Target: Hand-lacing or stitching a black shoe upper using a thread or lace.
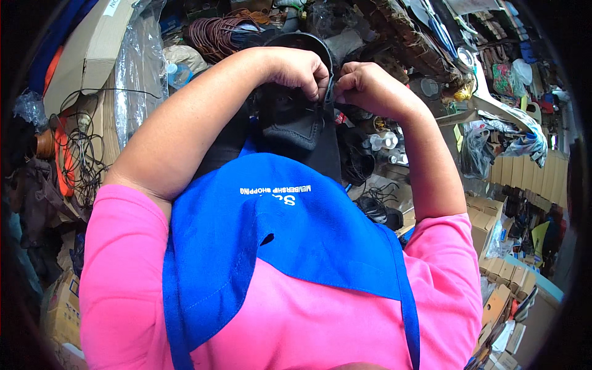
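Observation:
A black shoe [290, 123] lies upright along my lap, its curved rim toward the far side. My left hand [302, 75] is closed over the shoe's right edge, fingertips curled down against it. Just across that edge my right hand [365, 86] is closed in a pinch, its fingertips close to the shoe's side. Whatever the right fingers pinch is too small to make out. Both forearms arch in from the sides, above a blue apron [290, 240].
Coiled reddish-brown cord [216, 37] lies beyond my left forearm. Cardboard [89, 61] and clear plastic stand at the left, near tangled black wire [83, 148]. Clear plastic bottles [385, 142] sit inside my right forearm. Several cardboard boxes [484, 222] are stacked at the right.

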The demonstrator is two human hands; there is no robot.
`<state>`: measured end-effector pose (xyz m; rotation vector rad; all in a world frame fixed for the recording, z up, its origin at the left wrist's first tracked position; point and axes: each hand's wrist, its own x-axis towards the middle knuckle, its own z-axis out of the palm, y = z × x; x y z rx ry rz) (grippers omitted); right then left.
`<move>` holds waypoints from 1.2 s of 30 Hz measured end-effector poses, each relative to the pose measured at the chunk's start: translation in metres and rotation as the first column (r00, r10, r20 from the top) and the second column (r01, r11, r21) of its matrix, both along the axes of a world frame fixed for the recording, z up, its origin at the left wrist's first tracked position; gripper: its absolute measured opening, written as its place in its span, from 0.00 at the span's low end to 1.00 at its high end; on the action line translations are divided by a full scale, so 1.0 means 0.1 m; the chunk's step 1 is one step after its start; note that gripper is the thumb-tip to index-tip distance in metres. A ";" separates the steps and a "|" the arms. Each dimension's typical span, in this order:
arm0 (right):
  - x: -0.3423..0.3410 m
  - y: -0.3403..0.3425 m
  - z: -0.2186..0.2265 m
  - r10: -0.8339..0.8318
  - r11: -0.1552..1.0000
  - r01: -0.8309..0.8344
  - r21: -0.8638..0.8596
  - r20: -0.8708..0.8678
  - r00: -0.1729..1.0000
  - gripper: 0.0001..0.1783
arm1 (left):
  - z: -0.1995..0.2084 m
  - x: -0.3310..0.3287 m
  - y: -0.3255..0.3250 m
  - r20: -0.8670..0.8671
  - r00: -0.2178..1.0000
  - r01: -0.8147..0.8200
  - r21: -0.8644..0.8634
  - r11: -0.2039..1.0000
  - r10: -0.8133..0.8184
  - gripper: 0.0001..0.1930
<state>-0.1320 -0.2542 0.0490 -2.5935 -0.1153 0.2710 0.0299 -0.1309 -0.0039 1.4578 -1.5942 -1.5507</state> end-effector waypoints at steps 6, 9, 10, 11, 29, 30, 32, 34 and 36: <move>-0.04 0.00 0.01 -0.059 0.995 0.065 0.070 -0.081 0.995 0.06 | 0.08 -0.02 0.02 0.029 1.000 -0.007 0.013 1.000 0.006 0.08; -0.01 0.01 0.05 0.030 0.998 -0.029 -0.053 0.032 0.999 0.06 | 0.06 0.00 0.05 0.004 0.999 -0.034 0.025 0.999 0.034 0.08; 0.00 0.04 0.07 0.032 0.998 -0.031 -0.053 0.031 0.999 0.06 | 0.04 0.00 0.05 -0.008 0.999 -0.043 0.003 0.999 0.043 0.08; 0.00 0.08 0.08 0.032 0.993 -0.028 -0.116 0.031 0.999 0.06 | 0.02 0.00 0.05 -0.021 0.998 -0.053 -0.020 0.998 0.052 0.08; -0.07 -0.04 -0.06 -0.113 0.971 0.135 0.195 -0.117 0.987 0.05 | -0.05 0.01 0.04 -0.068 0.997 -0.030 -0.034 0.999 0.027 0.10; -0.04 0.00 0.00 -0.045 0.997 0.047 0.055 -0.033 0.998 0.08 | -0.05 0.01 0.05 -0.068 0.997 -0.030 -0.032 0.999 0.028 0.10; -0.02 0.08 0.06 -0.053 0.999 0.053 0.003 -0.033 0.998 0.08 | -0.03 0.02 0.07 -0.060 0.996 -0.061 -0.009 0.998 0.060 0.10; -0.02 0.11 0.08 -0.061 0.997 0.059 -0.050 -0.034 0.998 0.08 | -0.02 0.00 0.07 -0.036 0.996 -0.077 0.007 0.997 0.077 0.10; -0.03 0.10 0.09 -0.049 0.994 0.045 -0.098 -0.038 0.998 0.10 | 0.00 -0.02 0.08 -0.014 0.996 -0.093 0.023 0.995 0.093 0.10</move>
